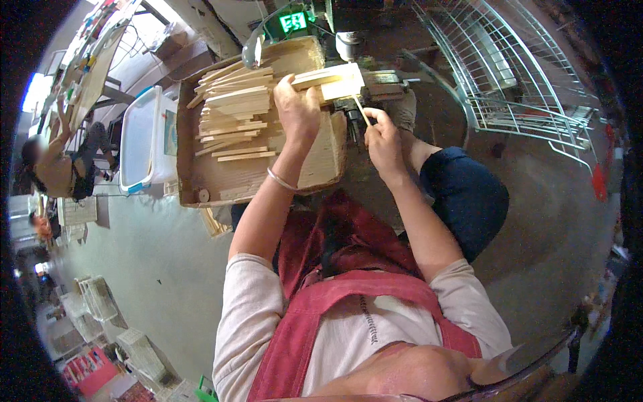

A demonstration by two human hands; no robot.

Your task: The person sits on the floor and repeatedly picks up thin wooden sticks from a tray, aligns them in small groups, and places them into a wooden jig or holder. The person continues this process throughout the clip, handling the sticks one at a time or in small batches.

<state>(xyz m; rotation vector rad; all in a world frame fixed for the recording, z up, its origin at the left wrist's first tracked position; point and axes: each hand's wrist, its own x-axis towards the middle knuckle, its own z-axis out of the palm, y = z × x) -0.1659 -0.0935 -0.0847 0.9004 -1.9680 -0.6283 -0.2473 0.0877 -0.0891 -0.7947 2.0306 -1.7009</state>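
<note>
My left hand [299,112] closes around pale wooden strips [327,74] and keeps them level over a small machine [385,84]. The strips' far ends lie under a bright spot of light beside a white-grey cylinder [347,47]. Between the fingers of my right hand [385,144] is a thin wooden stick [362,110]. Its tip points up at the lit ends of the strips; I cannot tell whether it touches them. To the left of my left hand, several wooden strips [236,102] lie stacked in a shallow cardboard box [308,179].
A clear plastic bin [142,137] stands left of the box. A lamp head [252,52] and a green-lit display [293,22] are at the back. A wire cart [516,100] stands right. Another person [74,157] sits at a long table [94,84] far left.
</note>
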